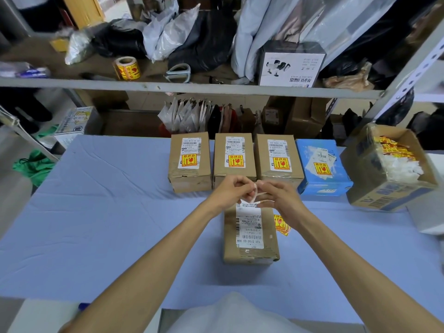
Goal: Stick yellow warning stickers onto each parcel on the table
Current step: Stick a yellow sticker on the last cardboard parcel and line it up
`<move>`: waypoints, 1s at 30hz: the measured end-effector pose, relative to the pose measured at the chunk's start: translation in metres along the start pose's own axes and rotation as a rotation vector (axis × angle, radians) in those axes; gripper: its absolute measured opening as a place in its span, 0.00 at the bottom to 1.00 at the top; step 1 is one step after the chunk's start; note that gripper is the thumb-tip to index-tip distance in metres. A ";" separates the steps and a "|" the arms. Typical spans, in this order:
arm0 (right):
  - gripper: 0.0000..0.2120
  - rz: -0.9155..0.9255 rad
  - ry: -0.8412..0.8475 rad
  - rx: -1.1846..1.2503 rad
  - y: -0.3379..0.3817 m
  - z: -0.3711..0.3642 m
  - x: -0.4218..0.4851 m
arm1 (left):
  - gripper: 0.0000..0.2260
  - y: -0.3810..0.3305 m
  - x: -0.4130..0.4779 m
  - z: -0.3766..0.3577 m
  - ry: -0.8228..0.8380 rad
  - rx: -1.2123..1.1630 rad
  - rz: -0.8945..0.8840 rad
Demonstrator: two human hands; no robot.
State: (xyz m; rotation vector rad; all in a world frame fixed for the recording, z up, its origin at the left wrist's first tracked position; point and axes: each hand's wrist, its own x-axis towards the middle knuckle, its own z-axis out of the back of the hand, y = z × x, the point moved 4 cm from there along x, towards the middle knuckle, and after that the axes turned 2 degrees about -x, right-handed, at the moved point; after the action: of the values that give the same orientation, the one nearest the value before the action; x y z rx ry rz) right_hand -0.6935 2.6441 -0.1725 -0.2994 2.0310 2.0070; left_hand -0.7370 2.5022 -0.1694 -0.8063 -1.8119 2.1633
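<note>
A brown cardboard parcel [251,239] with a white shipping label lies in front of me on the blue table; no yellow sticker shows on it. Above its far end my left hand [231,191] and my right hand [280,195] meet, both pinching a small pale sticker piece [255,190]. Loose yellow warning stickers [281,224] lie on the table just right of the parcel. Behind stand three brown parcels [189,162] [234,157] [278,159] and a blue one [322,167], each bearing a yellow sticker.
An open carton [384,186] with yellow stickers and white backing scraps stands at the right. A roll of yellow stickers [126,68] and scissors [179,72] rest on the shelf behind. The blue table cloth [101,212] stretches to the left.
</note>
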 end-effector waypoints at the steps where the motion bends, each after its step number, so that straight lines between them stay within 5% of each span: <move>1: 0.11 0.009 0.008 -0.009 0.001 -0.001 -0.001 | 0.05 0.000 0.000 0.000 -0.002 0.001 -0.004; 12: 0.05 -0.038 -0.228 -0.009 0.000 0.006 0.004 | 0.06 0.010 0.004 0.004 -0.105 0.089 0.094; 22: 0.09 0.061 -0.083 -0.072 0.001 -0.012 -0.003 | 0.31 0.017 0.009 -0.005 -0.108 0.211 0.141; 30: 0.07 0.027 -0.099 -0.016 0.000 -0.007 -0.004 | 0.23 0.013 0.005 -0.012 -0.037 0.176 0.109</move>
State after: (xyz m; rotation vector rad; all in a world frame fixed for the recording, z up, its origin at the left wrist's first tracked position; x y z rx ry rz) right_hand -0.6897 2.6374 -0.1712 -0.1729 1.9699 2.0132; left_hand -0.7328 2.5120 -0.1845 -0.8475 -1.5993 2.3799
